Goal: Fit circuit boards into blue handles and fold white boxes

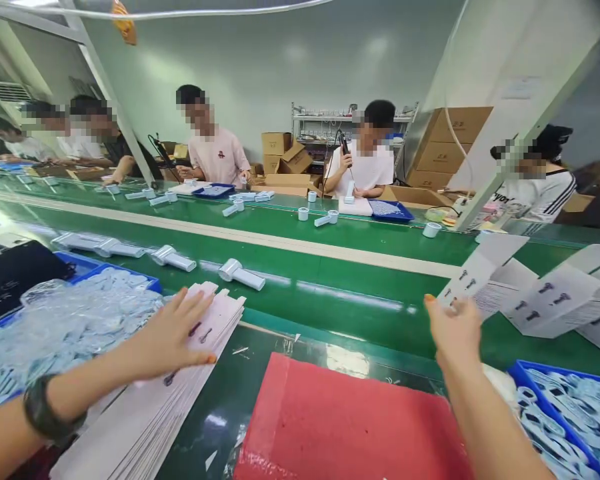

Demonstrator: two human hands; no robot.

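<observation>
My left hand [173, 337] lies with its fingers spread on top of a stack of flat, unfolded white printed boxes [147, 427]. A dark bangle is round that wrist. Over at the right, my right hand [456, 328] is closed at the near edge of an opened-up white box [485, 263], printed with small dark pictures of a device. Its thumb shows on the left, while the other fingers are partly hidden against the box. More opened white boxes [555, 303] stand just beyond it on the green conveyor belt [340, 303].
A red pad [350, 420] lies in front of me. Blue trays of pale-blue plastic parts [580, 407] stand right and left, with plastic bags [100, 300] on the left one. Pale-blue device housings [241, 273] lie along the belt. Several co-workers [217, 157] sit across it.
</observation>
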